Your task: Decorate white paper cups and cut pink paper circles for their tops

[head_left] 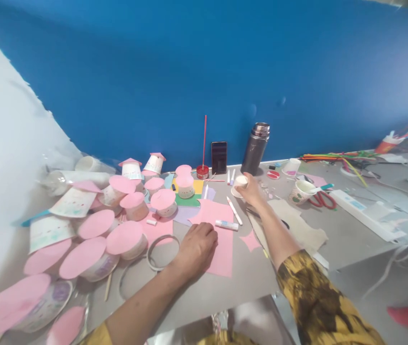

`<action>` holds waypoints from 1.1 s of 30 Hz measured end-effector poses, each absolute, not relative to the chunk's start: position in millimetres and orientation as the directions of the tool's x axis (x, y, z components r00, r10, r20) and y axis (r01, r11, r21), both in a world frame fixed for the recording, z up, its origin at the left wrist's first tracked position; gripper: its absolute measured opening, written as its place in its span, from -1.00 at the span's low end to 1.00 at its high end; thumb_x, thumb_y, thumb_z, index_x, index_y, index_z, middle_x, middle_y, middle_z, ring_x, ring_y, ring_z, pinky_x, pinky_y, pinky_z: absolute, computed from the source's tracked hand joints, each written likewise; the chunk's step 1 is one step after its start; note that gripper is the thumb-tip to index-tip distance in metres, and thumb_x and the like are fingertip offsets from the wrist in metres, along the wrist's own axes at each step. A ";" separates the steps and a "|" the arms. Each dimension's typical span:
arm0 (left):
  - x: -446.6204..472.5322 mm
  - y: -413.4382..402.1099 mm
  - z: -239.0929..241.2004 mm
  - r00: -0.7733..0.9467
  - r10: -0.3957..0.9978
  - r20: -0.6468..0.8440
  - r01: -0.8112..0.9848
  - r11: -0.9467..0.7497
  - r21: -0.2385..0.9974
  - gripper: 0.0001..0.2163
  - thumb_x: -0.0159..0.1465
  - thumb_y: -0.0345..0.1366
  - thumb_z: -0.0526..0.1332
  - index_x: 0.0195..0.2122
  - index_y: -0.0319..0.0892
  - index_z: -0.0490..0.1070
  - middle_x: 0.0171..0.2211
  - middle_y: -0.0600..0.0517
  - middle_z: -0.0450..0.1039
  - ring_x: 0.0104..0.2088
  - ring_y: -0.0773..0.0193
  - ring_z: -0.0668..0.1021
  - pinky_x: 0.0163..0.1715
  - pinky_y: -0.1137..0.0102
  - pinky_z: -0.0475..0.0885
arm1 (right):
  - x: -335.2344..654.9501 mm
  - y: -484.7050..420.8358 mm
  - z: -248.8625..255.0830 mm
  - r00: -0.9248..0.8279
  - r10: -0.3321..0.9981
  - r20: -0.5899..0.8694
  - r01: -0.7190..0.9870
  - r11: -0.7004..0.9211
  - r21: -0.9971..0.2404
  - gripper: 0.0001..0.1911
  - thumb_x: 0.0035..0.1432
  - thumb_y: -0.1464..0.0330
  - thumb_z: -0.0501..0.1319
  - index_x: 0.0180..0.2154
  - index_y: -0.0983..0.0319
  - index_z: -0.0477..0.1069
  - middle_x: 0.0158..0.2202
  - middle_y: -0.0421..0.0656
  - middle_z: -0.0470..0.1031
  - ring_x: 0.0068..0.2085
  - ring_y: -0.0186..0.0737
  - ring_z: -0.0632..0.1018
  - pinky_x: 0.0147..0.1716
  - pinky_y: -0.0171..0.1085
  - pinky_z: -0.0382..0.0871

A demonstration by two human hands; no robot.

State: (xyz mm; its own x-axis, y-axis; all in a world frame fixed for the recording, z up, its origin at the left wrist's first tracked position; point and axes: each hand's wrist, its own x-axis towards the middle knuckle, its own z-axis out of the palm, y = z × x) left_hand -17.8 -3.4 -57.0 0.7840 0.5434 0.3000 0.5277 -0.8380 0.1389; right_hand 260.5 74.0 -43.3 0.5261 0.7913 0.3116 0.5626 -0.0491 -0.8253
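My right hand (252, 190) reaches toward the back of the table, its fingers closed around a small white paper cup (239, 182). Palm down, my left hand (197, 247) rests at the edge of a pink paper sheet (221, 258), fingers curled in; nothing shows in them, though their underside is hidden. A glue stick (226, 224) lies on the sheet just beyond the left hand. Between the hands are a white marker (234, 211) and a pink paper scrap (250, 240). A grey tape roll (163, 251) is left of my left hand.
Several paper cups with pink paper discs (92, 224) crowd the left side. A dark bottle (256, 148) and a phone (219, 157) stand by the blue wall. To the right are a patterned cup (301, 191), red-handled scissors (322, 200) and a white power strip (364, 215).
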 end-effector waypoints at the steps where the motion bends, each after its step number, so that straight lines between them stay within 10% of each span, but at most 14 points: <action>1: -17.9 -3.6 -56.8 0.784 0.544 0.298 0.527 -0.838 0.143 -0.84 0.40 -0.46 0.11 -0.24 -0.17 0.46 -0.20 -0.11 0.51 -0.17 0.05 0.52 -0.13 0.15 0.42 | 258.7 73.4 -42.6 0.509 0.792 0.338 0.601 -0.045 -0.798 -0.23 -0.08 0.26 0.44 0.21 0.22 0.41 0.22 0.10 0.48 0.28 0.25 0.42 0.31 0.17 0.23; 8: -17.4 -4.3 -58.7 0.782 0.546 0.300 0.529 -0.836 0.143 -0.84 0.40 -0.47 0.10 -0.27 -0.17 0.45 -0.23 -0.09 0.50 -0.20 0.07 0.52 -0.17 0.16 0.42 | 261.9 71.5 -32.2 0.502 0.708 0.498 0.736 -0.047 -0.675 -0.37 0.23 0.18 0.23 0.27 0.27 0.30 0.26 0.13 0.43 0.29 0.10 0.40 0.34 0.08 0.19; 19: -17.9 -10.0 -56.1 0.775 0.575 0.263 0.539 -0.818 0.200 -0.88 0.40 -0.42 0.14 -0.23 -0.17 0.46 -0.19 -0.11 0.51 -0.15 0.06 0.52 -0.10 0.15 0.43 | 264.5 79.5 -49.0 0.462 0.795 0.392 0.649 -0.002 -0.761 -0.33 0.03 0.13 0.39 0.17 0.23 0.48 0.06 0.11 0.60 0.14 0.27 0.54 0.20 0.20 0.34; 24: -18.6 -11.3 -56.9 0.607 0.701 0.374 0.531 -0.708 0.466 -0.93 0.38 -0.36 0.16 -0.14 -0.15 0.40 -0.16 -0.11 0.46 -0.12 0.07 0.51 -0.07 0.15 0.46 | 253.4 75.0 -42.1 0.376 0.838 0.397 0.489 0.184 -0.853 -0.34 0.07 -0.05 0.33 0.08 0.23 0.55 -0.03 0.04 0.65 -0.06 0.13 0.64 -0.03 0.07 0.55; 29: -23.0 -3.2 -49.9 0.181 0.872 0.455 0.439 -0.485 0.756 -0.46 0.32 -0.15 0.31 0.24 -0.12 0.15 0.12 -0.24 0.33 0.09 -0.10 0.47 0.04 -0.05 0.46 | 221.8 59.2 -38.1 0.086 0.941 0.327 0.321 0.285 -0.903 -0.33 0.00 -0.03 0.43 0.06 0.21 0.58 -0.08 -0.03 0.68 -0.18 0.04 0.67 -0.27 -0.09 0.61; 33: -23.8 2.3 -44.9 0.176 0.914 0.366 0.356 -0.406 0.842 -0.16 0.22 -0.04 0.41 0.39 -0.11 -0.02 0.30 -0.30 0.20 0.29 -0.22 0.34 0.21 -0.13 0.34 | 192.6 39.5 -23.9 -0.140 0.952 0.272 0.361 0.305 -0.881 -0.40 0.01 0.08 0.45 0.06 0.18 0.58 -0.02 -0.05 0.66 -0.15 0.01 0.66 -0.19 -0.13 0.59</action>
